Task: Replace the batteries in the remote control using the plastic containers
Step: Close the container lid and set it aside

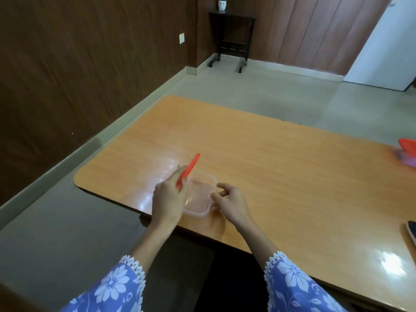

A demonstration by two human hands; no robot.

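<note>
hands work at the near left corner of a glossy orange wood-grain table (258,154), both forearms reaching forward out of blue floral sleeves with white lace trim (292,284). the left hand (167,200) is raised a little above the tabletop, wrist bent, fingers closed around the lower edge of a flat red plastic lid (188,171), which stands tilted up and away so only its thin edge shows. just below and beside it sits a small clear rectangular plastic container (200,195), open on top, resting on the table close to the front edge; what lies inside cannot be made out through the pale blur. the right hand (229,202) rests at the container's right rim, fingers curled inward with thumb and forefinger drawn close together at the rim, touching or nearly touching the plastic; whether they pinch something small cannot be told. far off at the table's right edge, well apart from the hands, a second plastic container with a red lid (406,154) appears blurred and cut off by the frame. a dark oblong object (411,233), possibly the remote control, lies at the right margin nearer the front edge, only partly visible. a small dark side table on castors (231,37) stands against the brown panelled wall behind.
</note>
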